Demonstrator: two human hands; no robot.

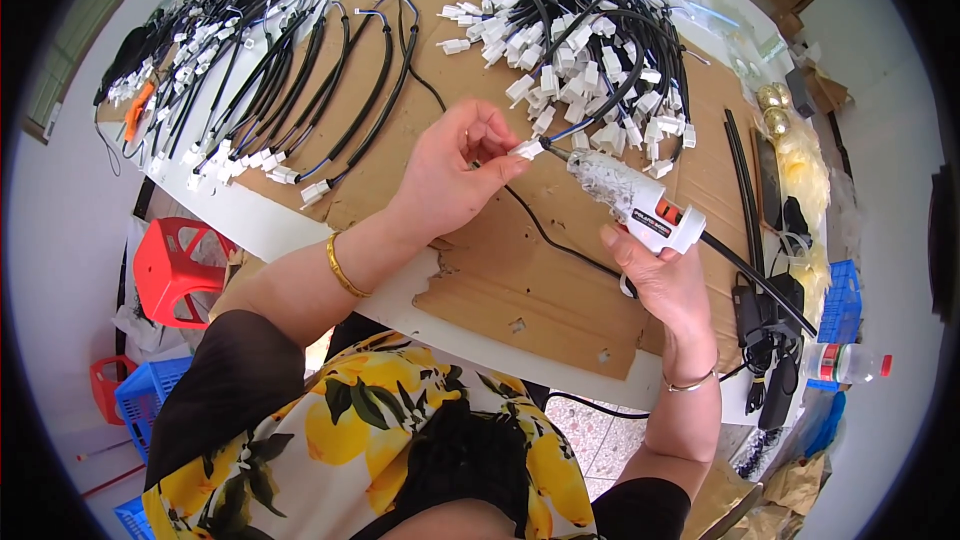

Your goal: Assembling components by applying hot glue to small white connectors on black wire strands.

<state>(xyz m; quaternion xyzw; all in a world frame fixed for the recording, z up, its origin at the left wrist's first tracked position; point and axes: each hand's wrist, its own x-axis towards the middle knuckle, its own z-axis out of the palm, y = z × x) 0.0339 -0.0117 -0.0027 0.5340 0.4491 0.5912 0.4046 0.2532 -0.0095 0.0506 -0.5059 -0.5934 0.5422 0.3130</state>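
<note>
My left hand pinches a small white plug connector between thumb and fingers. A blue and black cable appears to run from the connector back toward a heap of wire harnesses. My right hand is wrapped round a white hot glue gun with a dark-smeared front. Its nozzle points left and comes close to the connector's wire end; whether they touch I cannot tell. A black glue stick sticks out of the gun's rear.
Brown cardboard covers the white table. Harnesses lie in a row at the left, beside a further pile. Black rods, an adapter with coiled cable and a bottle are at right. A red stool stands left.
</note>
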